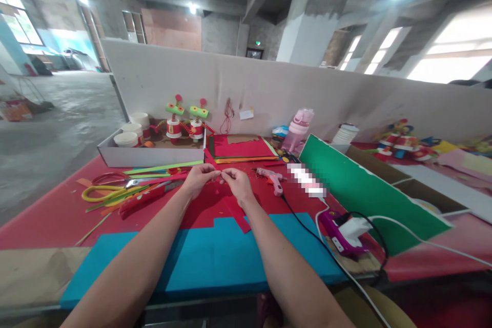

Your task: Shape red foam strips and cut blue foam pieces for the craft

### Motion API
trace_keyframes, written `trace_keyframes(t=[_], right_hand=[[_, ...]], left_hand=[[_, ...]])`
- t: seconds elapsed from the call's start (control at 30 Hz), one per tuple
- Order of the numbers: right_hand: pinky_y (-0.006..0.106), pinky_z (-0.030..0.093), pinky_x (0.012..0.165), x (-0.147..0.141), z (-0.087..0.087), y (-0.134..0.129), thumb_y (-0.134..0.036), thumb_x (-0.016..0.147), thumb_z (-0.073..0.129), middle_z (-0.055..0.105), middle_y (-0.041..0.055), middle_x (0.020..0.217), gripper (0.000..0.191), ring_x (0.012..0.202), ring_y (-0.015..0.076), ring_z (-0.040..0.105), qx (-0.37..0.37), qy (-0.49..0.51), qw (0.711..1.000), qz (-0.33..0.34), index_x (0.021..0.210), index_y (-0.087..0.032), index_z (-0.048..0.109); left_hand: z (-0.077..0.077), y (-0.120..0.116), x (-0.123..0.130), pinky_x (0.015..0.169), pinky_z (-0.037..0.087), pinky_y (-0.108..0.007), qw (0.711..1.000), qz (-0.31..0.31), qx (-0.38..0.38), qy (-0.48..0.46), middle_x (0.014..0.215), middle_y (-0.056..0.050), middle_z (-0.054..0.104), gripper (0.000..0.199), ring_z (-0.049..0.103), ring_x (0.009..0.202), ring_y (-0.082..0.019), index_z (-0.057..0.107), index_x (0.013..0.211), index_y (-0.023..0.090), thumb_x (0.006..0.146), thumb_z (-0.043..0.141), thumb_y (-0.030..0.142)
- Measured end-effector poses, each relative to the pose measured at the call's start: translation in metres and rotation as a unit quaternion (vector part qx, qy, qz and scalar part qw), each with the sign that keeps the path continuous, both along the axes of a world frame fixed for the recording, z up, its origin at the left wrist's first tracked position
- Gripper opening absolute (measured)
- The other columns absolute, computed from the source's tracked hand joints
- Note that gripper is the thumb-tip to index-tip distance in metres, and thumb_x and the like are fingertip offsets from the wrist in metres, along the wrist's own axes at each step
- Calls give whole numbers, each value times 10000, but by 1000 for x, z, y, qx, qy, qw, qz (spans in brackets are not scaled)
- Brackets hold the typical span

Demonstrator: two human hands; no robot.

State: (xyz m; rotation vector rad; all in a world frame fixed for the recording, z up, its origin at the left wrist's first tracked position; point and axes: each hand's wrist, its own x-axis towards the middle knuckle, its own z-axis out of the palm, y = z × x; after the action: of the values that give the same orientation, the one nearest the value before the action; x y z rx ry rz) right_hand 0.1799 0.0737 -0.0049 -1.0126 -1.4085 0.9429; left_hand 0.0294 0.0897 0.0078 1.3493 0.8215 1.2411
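My left hand and my right hand meet over the middle of the red table, thumbs and forefingers pinched close together. Between them they grip red paper strips; one red strip sticks up beyond the fingertips. Another length of red strip hangs down beside my right wrist, its end over the blue sheet. The exact fold at the fingertips is too small to make out. A pink glue gun lies just right of my right hand. Scissors with yellow handles lie among coloured paper strips to the left.
A white box at the back left holds paper cups and two cup figures. Stacked red paper, a pink bottle and a green board stand beyond. Cables run from a purple power strip. Blue sheet lies in front.
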Motion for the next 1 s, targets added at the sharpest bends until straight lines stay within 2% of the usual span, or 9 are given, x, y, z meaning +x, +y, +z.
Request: trace_keyframes(t=[0.17,0.4,0.63,0.87,1.0], right_hand=[[259,468,632,1,-2,1,-328,762,585,664,15,624,165,609,154,623,-14,-6,1000,22,744,-171,634],[257,464,593,1,-11,6,-327,750,616,655,13,611,147,574,152,616,-12,-36,999,-1,728,-183,628],[235,463,586,3,-8,4,-303,709,667,658,3,618,146,527,108,583,-69,-8,997,45,680,-168,620],[220,468,571,4,-1,-4,-278,683,703,647,-4,577,144,501,89,570,-120,26,988,96,657,-154,634],[225,473,555,5,-1,-5,-300,664,721,649,3,570,169,501,99,577,-129,26,988,87,645,-156,633]], left_hand=[[0,-2,1,544,341,-221,1000,3,3,11,504,24,554,286,463,505,-75,620,570,139,575,813,350],[-7,7,-3,489,308,-223,999,39,-24,-24,472,27,534,300,443,453,-73,597,547,149,572,811,358],[-4,11,-13,451,301,-214,995,75,-30,-66,458,29,525,330,430,421,-61,568,531,146,551,823,355],[-3,17,-25,451,317,-205,983,149,-31,-105,501,23,561,312,439,442,-56,615,585,143,507,839,345],[-2,21,-32,447,320,-212,967,211,-18,-139,483,37,539,316,439,437,-64,600,586,156,520,821,372]])
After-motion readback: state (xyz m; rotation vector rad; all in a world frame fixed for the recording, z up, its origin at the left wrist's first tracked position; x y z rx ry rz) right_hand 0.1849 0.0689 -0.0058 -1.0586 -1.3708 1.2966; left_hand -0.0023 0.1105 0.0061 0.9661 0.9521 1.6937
